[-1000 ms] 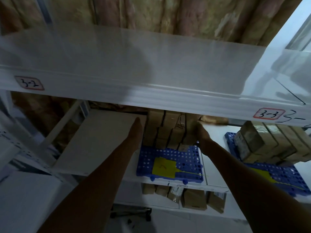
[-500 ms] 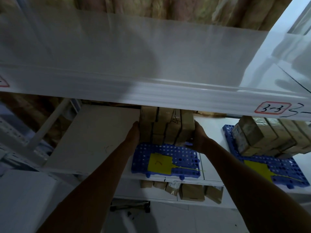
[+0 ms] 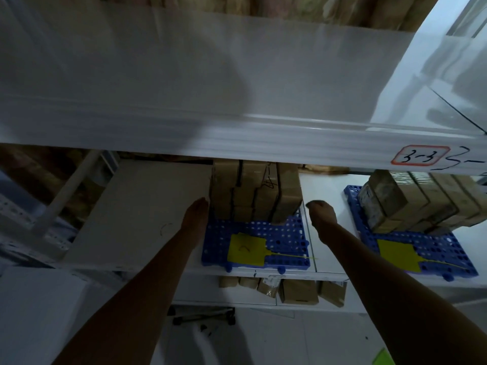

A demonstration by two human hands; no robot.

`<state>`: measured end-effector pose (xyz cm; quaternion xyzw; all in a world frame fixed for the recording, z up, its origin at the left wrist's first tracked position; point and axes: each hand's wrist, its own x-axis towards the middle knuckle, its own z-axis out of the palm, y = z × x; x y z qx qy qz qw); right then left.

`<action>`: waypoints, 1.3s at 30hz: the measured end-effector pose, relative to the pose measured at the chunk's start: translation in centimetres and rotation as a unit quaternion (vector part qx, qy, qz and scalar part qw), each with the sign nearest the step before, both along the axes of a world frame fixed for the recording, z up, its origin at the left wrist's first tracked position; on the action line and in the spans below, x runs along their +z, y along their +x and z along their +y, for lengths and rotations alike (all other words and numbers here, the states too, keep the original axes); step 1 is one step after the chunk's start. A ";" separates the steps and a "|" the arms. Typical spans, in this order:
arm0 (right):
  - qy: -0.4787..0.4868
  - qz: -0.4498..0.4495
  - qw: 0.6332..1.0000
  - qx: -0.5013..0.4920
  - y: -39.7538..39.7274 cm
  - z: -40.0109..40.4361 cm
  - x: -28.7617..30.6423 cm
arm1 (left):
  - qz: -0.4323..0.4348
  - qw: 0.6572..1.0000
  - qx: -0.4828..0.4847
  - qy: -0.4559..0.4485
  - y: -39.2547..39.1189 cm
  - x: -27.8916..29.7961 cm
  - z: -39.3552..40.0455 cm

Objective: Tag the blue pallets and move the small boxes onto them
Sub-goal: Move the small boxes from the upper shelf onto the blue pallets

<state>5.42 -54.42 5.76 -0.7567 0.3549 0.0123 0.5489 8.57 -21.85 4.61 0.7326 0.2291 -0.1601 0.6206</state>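
Both pallets [image 3: 254,234] carry tags [image 3: 246,250] and boxes [image 3: 254,192]; left hand [image 3: 196,214] flat beside them, right hand [image 3: 322,213] curled, empty.

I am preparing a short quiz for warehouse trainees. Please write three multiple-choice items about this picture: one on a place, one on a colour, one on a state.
1. Where does the stack of boxes stand?
A. on the near blue pallet
B. on the floor
C. on the top shelf

2. Which colour is the tag on that pallet?
A. red
B. yellow
C. white

3. How is the right hand?
A. gripping a box
B. pressing the tag
C. apart from the stack, holding nothing

Answers: 1 A, the boxes rest on the pallet's rear part; 2 B, it looks plainly yellow; 3 C, a gap shows between hand and boxes.
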 end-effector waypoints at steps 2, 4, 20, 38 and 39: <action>-0.050 0.030 0.998 0.034 -1.1 -0.6 -1.1 | 0.013 0.996 -0.060 0.058 -0.9 -1.6 0.3; -0.058 0.067 0.992 0.087 -2.1 -0.4 -1.9 | -0.005 0.985 -0.127 0.119 -1.8 -2.7 0.4; -0.115 0.051 0.988 0.091 -4.0 -1.6 -3.1 | -0.089 0.978 -0.114 0.153 -3.1 -3.8 -1.2; -0.025 0.053 0.992 0.110 -4.1 -1.8 -0.6 | -0.081 0.985 -0.111 0.108 -3.6 -2.6 -1.3; -0.033 0.054 0.991 0.115 -3.9 -1.8 -0.3 | -0.081 0.985 -0.104 0.107 -3.3 -2.1 -1.5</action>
